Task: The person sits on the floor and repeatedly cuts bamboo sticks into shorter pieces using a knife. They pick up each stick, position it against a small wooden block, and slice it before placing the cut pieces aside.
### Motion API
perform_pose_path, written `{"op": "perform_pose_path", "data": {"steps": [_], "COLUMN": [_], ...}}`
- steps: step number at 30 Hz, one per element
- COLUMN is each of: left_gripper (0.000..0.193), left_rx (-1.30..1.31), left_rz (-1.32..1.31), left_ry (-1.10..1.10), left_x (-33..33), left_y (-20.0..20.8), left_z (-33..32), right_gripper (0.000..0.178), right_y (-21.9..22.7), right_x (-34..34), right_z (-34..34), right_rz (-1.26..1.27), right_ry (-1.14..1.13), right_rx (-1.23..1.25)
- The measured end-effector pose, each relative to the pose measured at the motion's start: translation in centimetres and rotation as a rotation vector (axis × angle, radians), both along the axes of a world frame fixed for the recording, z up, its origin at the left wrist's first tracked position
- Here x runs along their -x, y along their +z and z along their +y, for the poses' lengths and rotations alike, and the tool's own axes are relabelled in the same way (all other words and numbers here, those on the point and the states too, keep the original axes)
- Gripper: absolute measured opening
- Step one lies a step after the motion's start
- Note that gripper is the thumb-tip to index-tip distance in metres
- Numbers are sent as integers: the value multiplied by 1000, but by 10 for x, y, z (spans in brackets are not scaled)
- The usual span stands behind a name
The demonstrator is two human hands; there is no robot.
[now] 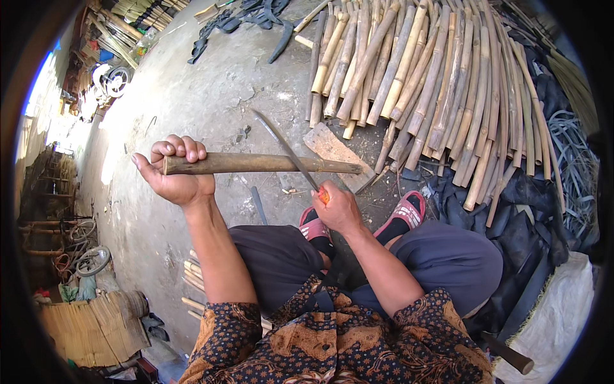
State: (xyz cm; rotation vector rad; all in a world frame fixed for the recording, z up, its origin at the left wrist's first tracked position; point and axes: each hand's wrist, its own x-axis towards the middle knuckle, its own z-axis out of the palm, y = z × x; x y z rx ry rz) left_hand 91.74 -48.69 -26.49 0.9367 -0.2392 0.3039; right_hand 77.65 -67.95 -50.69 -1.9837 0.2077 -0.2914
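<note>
My left hand (176,173) grips one end of a brown bamboo stick (268,164) that lies level, its far end resting on a flat wooden block (334,151) on the ground. My right hand (337,208) is closed on the orange handle of a long knife (281,146). The blade slants up to the left and crosses the stick near its far end. I am seated, with my knees and red sandals (404,214) below the stick.
A big pile of cut bamboo poles (435,77) lies ahead on the right. Black rubber strips (543,211) lie on the right, more dark scraps at the top. A few thin sticks (192,272) sit by my left knee. Woven mats and bicycle wheels stand at the left.
</note>
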Motion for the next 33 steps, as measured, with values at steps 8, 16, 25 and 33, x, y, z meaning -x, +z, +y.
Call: {"op": "perform_pose_path", "data": {"steps": [8, 16, 25, 33], "left_gripper": [77, 46, 49, 42], "left_rx": [-36, -916, -1008, -544], "left_rz": [53, -57, 198, 849], "left_ry": [69, -151, -685, 468], "left_x": [-14, -72, -61, -4], "left_y": [-1, -41, -236, -284], "left_z": [-4, -10, -64, 117], "right_gripper": [32, 38, 36, 31], "right_y": [-19, -72, -87, -143], "right_x": [-1, 23, 40, 32], "right_z": [-22, -57, -60, -71], "right_rz": [322, 708, 708, 735], "right_ry": [-114, -283, -251, -162], "right_rx": [40, 49, 216, 309]}}
